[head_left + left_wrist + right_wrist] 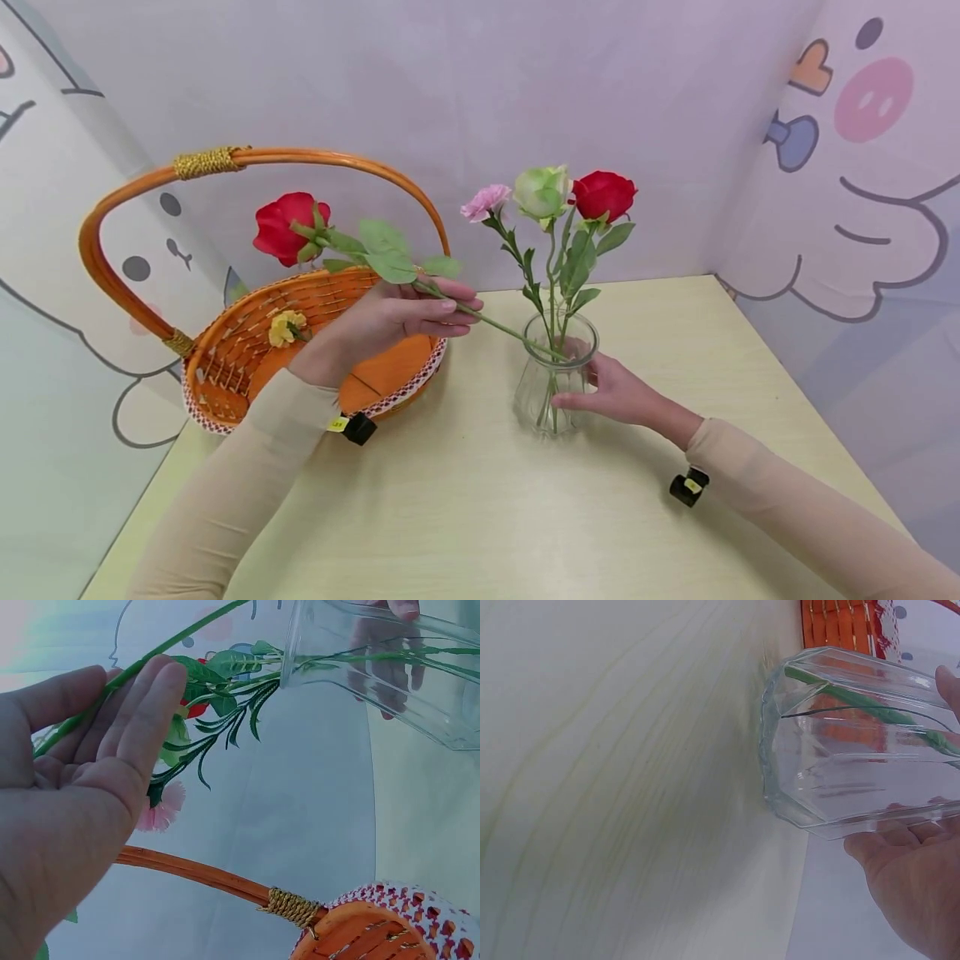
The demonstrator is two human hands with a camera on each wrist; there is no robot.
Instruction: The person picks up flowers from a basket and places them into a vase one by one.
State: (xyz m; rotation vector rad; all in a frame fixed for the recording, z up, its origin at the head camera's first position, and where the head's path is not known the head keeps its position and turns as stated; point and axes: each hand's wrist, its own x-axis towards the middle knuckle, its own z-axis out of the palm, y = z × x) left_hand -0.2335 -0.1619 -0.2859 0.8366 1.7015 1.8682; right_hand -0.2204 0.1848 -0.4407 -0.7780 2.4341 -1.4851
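A red rose (291,228) on a long green stem lies across my left hand (390,319), which pinches the stem between thumb and fingers. The stem's lower end reaches the mouth of a clear glass vase (537,398). My right hand (618,390) grips the vase from its right side, thumb in front and fingers behind the glass, as the right wrist view also shows. Standing in the vase are a pink carnation (486,202), a pale green rose (542,192) and another red rose (604,196). Their stems show through the glass.
An orange wicker basket (390,385) with a tall arched handle (322,156) stands at the left, partly behind my left forearm. Inside it lies a yellow flower (287,328). A pale wooden table (480,517) carries everything, with printed cloth walls behind and at both sides.
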